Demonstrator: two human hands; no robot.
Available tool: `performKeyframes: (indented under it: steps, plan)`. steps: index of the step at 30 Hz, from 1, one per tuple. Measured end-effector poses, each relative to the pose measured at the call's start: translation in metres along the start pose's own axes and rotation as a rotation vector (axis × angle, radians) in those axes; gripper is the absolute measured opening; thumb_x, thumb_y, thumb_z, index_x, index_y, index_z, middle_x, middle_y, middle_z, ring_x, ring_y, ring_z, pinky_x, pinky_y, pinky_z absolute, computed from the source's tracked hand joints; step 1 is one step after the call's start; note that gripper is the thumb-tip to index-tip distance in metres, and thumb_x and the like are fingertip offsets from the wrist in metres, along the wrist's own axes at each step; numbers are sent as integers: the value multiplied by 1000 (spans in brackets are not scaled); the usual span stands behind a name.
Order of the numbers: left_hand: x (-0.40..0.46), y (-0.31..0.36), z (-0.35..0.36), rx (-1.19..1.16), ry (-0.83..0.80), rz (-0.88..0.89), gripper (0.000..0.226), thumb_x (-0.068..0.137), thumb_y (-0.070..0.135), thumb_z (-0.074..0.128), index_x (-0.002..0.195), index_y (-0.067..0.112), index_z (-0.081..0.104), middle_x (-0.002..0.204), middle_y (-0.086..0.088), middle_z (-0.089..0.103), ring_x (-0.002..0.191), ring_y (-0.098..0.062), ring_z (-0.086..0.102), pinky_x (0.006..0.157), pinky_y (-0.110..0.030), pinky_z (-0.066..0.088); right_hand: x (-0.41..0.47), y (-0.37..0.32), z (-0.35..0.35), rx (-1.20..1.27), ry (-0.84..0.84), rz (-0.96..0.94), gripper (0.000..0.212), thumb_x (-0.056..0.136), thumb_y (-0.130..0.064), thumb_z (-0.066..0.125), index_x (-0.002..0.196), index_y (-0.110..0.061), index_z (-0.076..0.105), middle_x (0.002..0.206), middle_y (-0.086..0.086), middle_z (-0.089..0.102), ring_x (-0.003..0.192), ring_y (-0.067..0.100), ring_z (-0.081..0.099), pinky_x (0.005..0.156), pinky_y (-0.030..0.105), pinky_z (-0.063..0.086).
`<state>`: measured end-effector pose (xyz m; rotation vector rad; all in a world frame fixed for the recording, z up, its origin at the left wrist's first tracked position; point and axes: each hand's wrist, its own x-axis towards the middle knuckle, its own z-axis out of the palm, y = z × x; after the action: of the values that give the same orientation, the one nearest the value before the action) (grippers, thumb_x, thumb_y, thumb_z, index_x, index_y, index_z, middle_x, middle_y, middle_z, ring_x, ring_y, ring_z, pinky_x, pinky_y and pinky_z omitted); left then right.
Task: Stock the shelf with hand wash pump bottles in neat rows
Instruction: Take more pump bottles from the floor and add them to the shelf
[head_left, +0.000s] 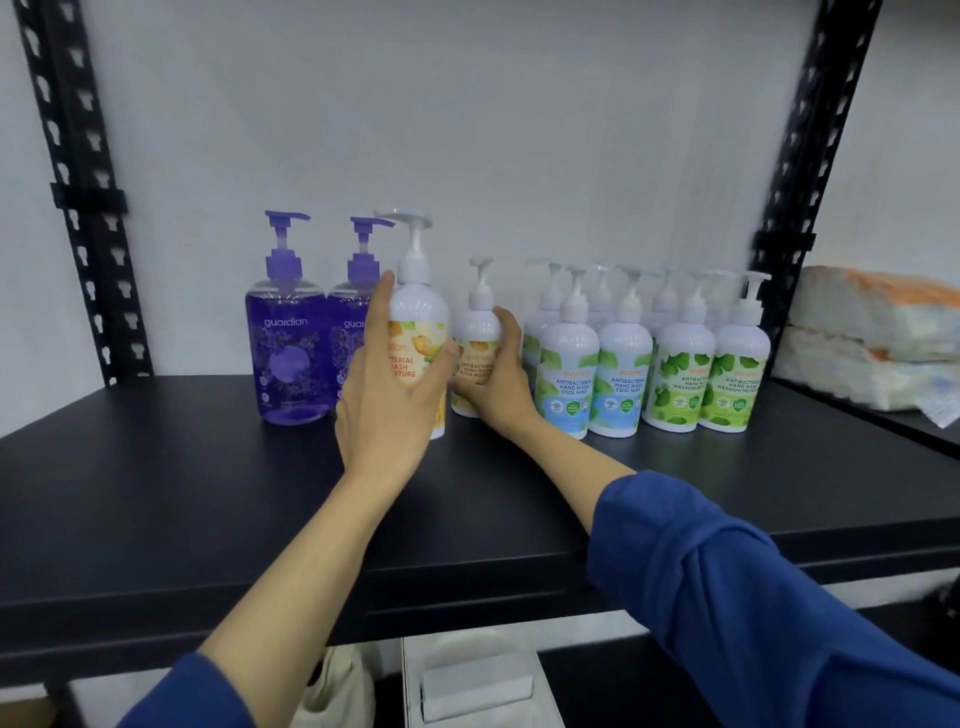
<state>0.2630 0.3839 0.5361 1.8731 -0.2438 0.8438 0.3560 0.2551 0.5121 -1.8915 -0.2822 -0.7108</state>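
Both hands grip 2 smooth, round-shouldered orange-label bottles (422, 332), upright.

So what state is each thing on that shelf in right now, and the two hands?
Purple bottles: upright, side by side.
Front orange-label bottle: upright, gripped by left hand.
Rear orange-label bottle: upright, held by right hand.
Cool mint bottles: upright, in rows.
Green-label bottles: upright, in rows.
Shelf: front part bare.
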Motion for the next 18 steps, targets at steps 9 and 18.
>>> performKeyframes:
  steps: [9, 18]
  plan:
    - [-1, 1, -1, 20, -6, -1, 74, 79, 62, 51, 140, 57, 9, 117, 2, 55, 102, -25, 57, 84, -49, 50, -9, -2, 1, -229, 26, 50, 100, 78, -10, 73, 148, -31, 4, 127, 14, 49, 110, 30, 55, 93, 46, 47]
    - [-1, 1, -1, 24, -17, 13, 74, 85, 57, 55, 143, 54, 9, 125, 0, 53, 105, -25, 57, 84, -49, 50, -8, -3, -1, -171, 16, 57, 95, 78, -6, 71, 146, -31, 8, 124, 14, 52, 104, 28, 59, 88, 46, 51]
